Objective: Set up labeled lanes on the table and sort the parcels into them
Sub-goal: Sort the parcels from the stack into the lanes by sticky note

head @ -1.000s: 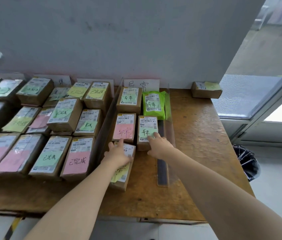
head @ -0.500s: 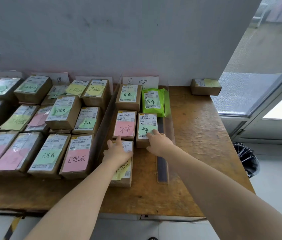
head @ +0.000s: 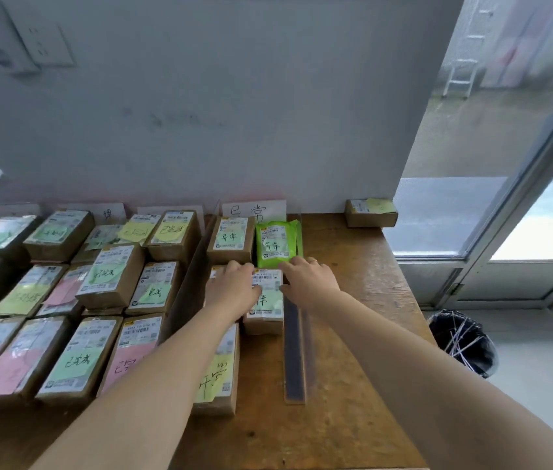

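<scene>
The wooden tabletop (head: 353, 300) is worn and scuffed, its varnish gone dull. Left of the white lane card (head: 254, 210) that leans on the wall, a close block of brown cardboard parcels (head: 108, 276) lies in rows. Each carries a printed label and a pink, green or yellow note. In front of the lane card and a little to its right, a long clear divider strip (head: 294, 354) with a dark base runs toward the person. Directly in front of the card sit a brown box (head: 231, 237) and a soft green pouch (head: 276, 244). Nearer the person lies the small parcel (head: 266, 300) being handled, so it appears to be in the card's lane already.

It looks light and stiff: a taped carton with square edges and a slick label on top. It is best taken by its two long sides, not by the loose note.

The left hand (head: 234, 288) lies palm down, fingers nearly straight, over a neighbouring box (head: 214, 272), with its thumb against the small parcel's left edge. The right hand (head: 309, 279) bends its fingers over the far right corner; whether they pinch or only push, I cannot tell.
</scene>
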{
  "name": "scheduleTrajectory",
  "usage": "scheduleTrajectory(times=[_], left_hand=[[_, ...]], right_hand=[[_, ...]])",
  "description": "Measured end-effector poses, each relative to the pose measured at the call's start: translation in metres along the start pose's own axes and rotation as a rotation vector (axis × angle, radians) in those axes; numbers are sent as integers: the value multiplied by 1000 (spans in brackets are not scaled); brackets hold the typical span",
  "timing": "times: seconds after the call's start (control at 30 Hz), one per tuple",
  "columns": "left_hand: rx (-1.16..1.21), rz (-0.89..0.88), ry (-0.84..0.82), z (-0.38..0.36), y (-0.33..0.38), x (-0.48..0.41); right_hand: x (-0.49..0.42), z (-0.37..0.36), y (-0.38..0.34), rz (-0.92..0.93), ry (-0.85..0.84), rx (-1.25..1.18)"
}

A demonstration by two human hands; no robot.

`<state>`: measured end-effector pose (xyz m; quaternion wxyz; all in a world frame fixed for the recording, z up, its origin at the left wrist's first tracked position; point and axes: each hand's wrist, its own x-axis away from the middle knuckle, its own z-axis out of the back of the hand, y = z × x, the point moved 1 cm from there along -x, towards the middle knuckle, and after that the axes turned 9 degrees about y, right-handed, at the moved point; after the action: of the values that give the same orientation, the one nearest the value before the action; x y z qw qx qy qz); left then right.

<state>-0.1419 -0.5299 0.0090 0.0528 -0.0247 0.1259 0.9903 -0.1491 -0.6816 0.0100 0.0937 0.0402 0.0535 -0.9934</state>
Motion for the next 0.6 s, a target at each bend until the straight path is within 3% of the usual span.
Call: scheduleTrajectory(times=[0.37,0.6], left_hand=[[-28,-230,70,-19,145,-127],[-38,-245,-40,-66,220,-194]], right_hand=[[-60,31,186,-185,95,-6],[-109,-7,299,-285,-68,-49]])
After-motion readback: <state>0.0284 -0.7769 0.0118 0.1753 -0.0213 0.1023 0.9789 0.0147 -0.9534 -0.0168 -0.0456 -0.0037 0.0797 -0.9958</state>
